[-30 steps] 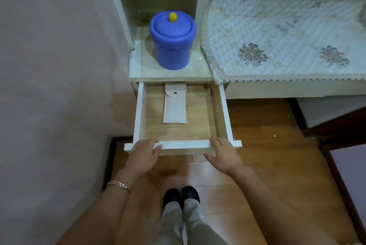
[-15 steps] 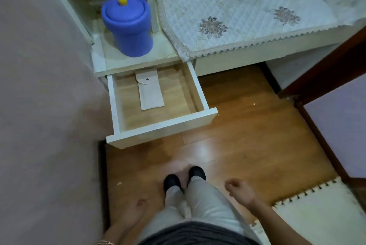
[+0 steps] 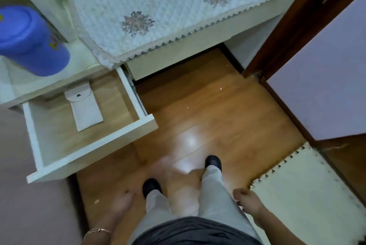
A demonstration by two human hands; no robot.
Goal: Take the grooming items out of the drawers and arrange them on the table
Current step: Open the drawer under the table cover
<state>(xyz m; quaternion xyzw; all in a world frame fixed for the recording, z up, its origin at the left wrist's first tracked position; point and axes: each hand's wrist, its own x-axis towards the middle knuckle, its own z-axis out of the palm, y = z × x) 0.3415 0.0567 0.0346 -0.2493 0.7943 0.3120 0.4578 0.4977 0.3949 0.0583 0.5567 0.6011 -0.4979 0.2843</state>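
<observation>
The pouch (image 3: 85, 109) in the open drawer (image 3: 93, 149), judged light and soft, is best pinched at its near edge; both hands (image 3: 246, 200) are held empty, fingers loosely curled.

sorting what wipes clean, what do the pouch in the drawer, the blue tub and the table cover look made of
Pouch: looks like matte off-white felt or fabric, with a snap-button flap.
Blue tub: looks like moulded plastic, smooth with a soft sheen.
Table cover: quilted cloth, with stitched diamonds, embroidered flowers and a scalloped trim.
</observation>
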